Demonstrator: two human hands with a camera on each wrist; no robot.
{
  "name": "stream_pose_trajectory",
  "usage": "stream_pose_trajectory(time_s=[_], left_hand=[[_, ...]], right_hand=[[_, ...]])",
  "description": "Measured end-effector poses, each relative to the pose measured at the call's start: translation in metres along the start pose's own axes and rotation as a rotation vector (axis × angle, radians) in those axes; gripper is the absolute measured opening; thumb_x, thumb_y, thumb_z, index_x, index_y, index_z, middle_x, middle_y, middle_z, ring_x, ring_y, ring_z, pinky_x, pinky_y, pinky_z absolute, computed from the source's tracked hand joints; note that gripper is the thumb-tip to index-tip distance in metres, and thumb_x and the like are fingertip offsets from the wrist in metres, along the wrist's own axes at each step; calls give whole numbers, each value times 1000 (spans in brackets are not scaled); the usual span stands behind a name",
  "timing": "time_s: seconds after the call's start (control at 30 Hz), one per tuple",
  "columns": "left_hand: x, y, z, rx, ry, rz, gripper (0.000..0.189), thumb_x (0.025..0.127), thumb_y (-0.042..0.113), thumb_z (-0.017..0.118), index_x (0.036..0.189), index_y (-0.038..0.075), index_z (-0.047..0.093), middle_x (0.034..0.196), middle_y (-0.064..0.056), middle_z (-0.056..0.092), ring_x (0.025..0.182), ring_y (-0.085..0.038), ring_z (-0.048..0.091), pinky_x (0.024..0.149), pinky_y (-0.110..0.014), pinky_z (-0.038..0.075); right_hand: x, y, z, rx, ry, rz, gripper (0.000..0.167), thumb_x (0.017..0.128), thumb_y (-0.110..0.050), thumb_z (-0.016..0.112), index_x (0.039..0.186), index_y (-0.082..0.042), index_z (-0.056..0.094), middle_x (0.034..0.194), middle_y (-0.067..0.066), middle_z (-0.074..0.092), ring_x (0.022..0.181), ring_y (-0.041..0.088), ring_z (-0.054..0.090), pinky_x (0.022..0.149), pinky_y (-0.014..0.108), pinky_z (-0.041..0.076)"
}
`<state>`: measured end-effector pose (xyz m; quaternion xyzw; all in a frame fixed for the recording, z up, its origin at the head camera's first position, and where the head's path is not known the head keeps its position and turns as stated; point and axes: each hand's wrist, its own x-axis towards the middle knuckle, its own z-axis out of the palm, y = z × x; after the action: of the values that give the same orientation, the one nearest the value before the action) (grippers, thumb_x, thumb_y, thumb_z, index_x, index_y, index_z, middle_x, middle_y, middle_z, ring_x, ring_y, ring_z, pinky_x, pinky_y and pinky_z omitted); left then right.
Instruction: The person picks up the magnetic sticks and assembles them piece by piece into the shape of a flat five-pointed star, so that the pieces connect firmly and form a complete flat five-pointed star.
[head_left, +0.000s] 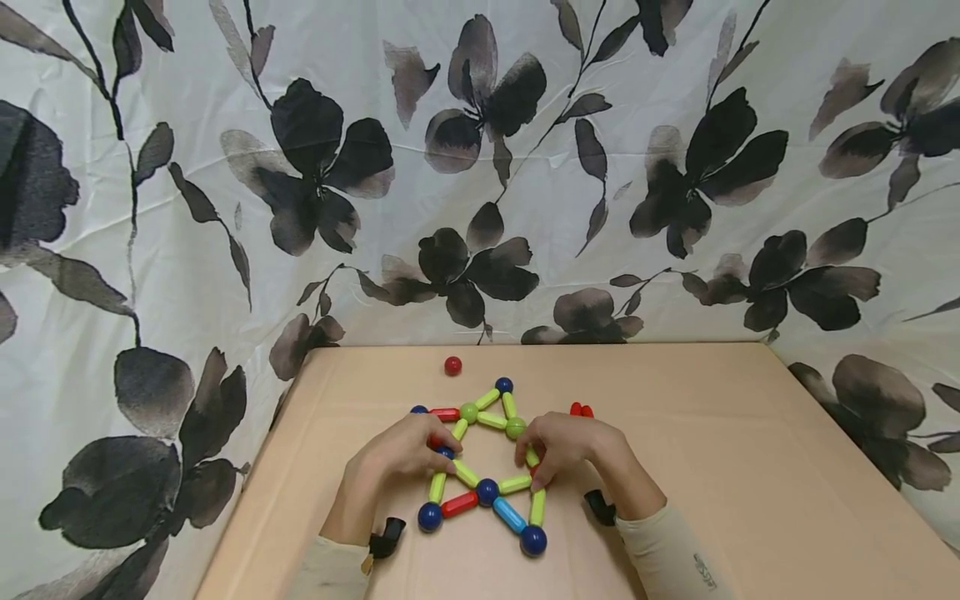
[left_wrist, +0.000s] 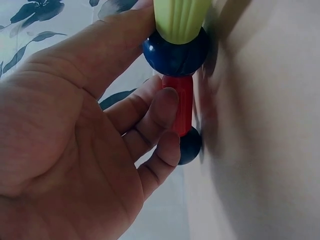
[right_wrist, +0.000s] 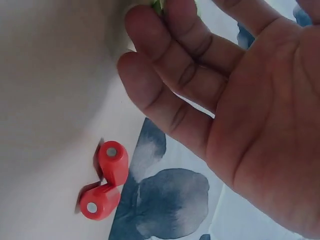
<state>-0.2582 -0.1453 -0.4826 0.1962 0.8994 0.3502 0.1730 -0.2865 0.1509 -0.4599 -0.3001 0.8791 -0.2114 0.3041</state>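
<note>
A flat figure of magnetic sticks and balls lies on the table, with lime sticks point(head_left: 491, 420), a blue stick point(head_left: 510, 516), dark blue balls point(head_left: 487, 492) and green balls point(head_left: 468, 412). At its left side my left hand point(head_left: 393, 454) grips it. In the left wrist view, the thumb is by a dark blue ball point(left_wrist: 175, 57) under a lime stick point(left_wrist: 181, 20), and the fingers curl at a red stick point(left_wrist: 185, 102). My right hand point(head_left: 573, 446) pinches the figure's right side at a red piece point(head_left: 534, 471), mostly covered by the fingers.
A loose red ball point(head_left: 453, 366) lies at the back of the table point(head_left: 720, 433). Two red sticks point(right_wrist: 114, 162) stand close together beyond my right hand. Behind the table's back edge hangs a flowered cloth point(head_left: 570, 208).
</note>
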Motion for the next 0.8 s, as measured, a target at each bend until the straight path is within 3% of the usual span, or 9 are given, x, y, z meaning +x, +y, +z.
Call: stream_pose_trajectory(time_s=[0.13,0.33,0.6,0.8], left_hand=[[-1,2,-1,5,6,-7,20,86,20,86,106,18,83,111,3,69,103,-19,57,79,-29,48],[-6,7,-3,38,24,-38,20,89,19,83,109,15,82,106,2,72,93,-17,56,70,-27,45],[-9,12,-4,14,-10,-23,17,89,20,83,105,13,84,97,5,74,89,-13,58,72,-26,47],[-8,16,-1,-57,-89,-3,16,90,17,82,104,12,84,91,6,79,81,-10,65,68,-24,50]], right_hand=[[2,2,0,-20,50,3,27,80,-20,92,103,-23,80,92,0,64,83,16,58,71,29,48],[6,16,-3,-23,198,-104,29,87,-13,85,116,-14,81,106,3,67,89,17,60,75,26,52],[16,41,-6,181,259,-146,47,91,-5,78,137,-10,68,121,6,72,106,22,68,93,40,58],[17,50,-7,148,316,-130,34,93,-12,79,125,-8,72,110,1,74,101,16,68,92,38,57]])
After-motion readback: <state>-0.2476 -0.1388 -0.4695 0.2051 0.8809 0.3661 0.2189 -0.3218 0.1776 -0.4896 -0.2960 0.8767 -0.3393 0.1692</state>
